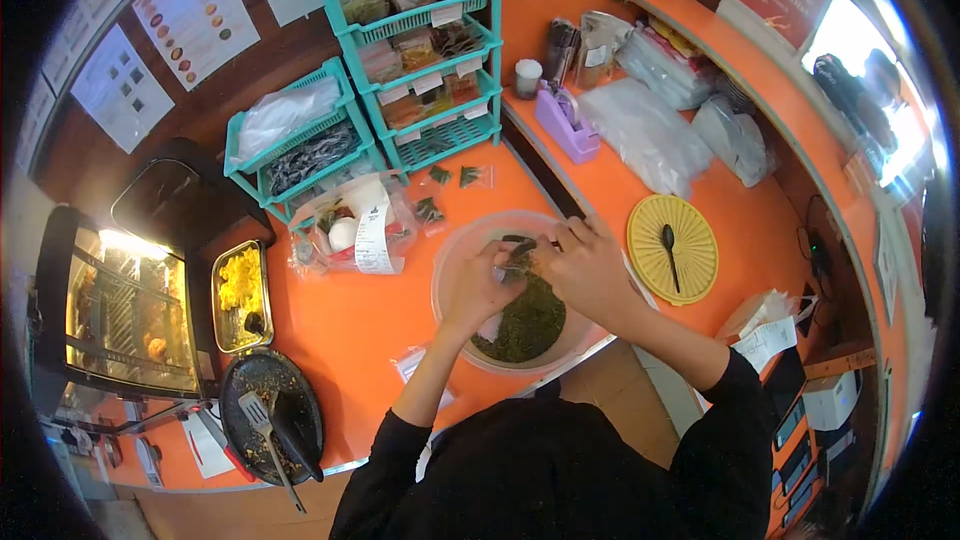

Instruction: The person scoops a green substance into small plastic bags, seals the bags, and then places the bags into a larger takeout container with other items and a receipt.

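Over a round translucent plastic tub [444,285], both hands meet close together. My left hand [480,285] pinches a small clear plastic bag [513,270] near its top. The fingers of my right hand [589,270] close on a dark item [519,246] at the mouth of that bag; its shape is partly hidden. Dark green flakes [532,322] cover the bottom of the tub, below the hands. To the right lies a yellow ribbed plastic lid [645,255] with a black plastic spoon [670,247] on it.
Small bags with green contents [430,211] lie beyond the tub, beside a bagged food order [343,232] with a receipt. Teal basket racks [420,82] stand behind. At left are a food warmer [127,307], a tray of yellow food [241,285] and a dark pan [262,382] with a spatula.
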`<state>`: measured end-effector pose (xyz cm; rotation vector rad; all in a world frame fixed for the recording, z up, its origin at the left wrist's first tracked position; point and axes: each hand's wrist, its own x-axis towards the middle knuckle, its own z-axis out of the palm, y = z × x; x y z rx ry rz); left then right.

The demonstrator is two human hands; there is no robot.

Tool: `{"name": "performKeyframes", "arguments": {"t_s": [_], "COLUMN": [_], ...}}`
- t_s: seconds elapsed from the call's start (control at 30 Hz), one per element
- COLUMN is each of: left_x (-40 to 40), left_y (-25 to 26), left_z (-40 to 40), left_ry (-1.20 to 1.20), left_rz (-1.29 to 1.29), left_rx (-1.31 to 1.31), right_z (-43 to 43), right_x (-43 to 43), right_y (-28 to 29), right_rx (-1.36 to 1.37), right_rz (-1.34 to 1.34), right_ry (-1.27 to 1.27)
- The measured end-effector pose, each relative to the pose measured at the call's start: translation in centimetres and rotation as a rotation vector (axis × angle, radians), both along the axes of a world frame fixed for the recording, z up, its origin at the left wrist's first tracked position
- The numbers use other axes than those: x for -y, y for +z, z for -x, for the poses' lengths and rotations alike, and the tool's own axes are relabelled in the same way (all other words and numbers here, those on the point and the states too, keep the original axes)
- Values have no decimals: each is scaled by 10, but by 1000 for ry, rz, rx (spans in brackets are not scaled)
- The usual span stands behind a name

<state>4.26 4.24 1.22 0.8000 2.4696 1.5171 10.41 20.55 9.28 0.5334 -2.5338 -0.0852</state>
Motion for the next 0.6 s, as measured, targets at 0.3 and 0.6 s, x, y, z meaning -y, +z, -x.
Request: {"name": "performKeyframes", "arguments": {"t_s": [0.3, 0.6], "left_x": [12, 25], "left_y": [-1, 0], "left_z": [-8, -17], "left_ry": [252, 164], "left_rz": [4, -365], "left_rx": [-144, 118], "right_z": [-15, 11], "right_x": [-3, 33], "right_y": [-36, -75], "right_rx": [393, 214], "right_rz": [124, 1227], "right_ry": [-176, 41]}}
